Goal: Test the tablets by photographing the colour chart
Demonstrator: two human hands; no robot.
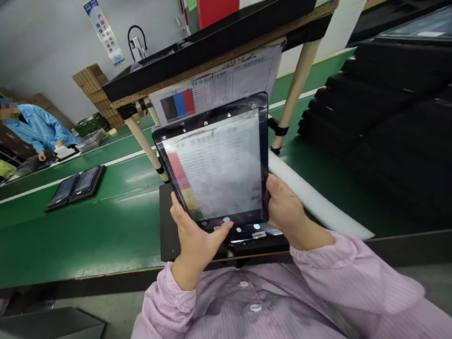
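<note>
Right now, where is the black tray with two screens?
In the head view the tray lies on the green belt, left of the raised glass panel.

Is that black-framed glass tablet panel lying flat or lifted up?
Lifted up, nearly upright. The black-framed glass tablet panel is gripped at its lower corners by the left hand and right hand, above the black tray.

One view: head cam, facing forward and down, close above tablet (219,165) in left hand (195,241) and right hand (290,214); bench (77,242) far left.
</note>
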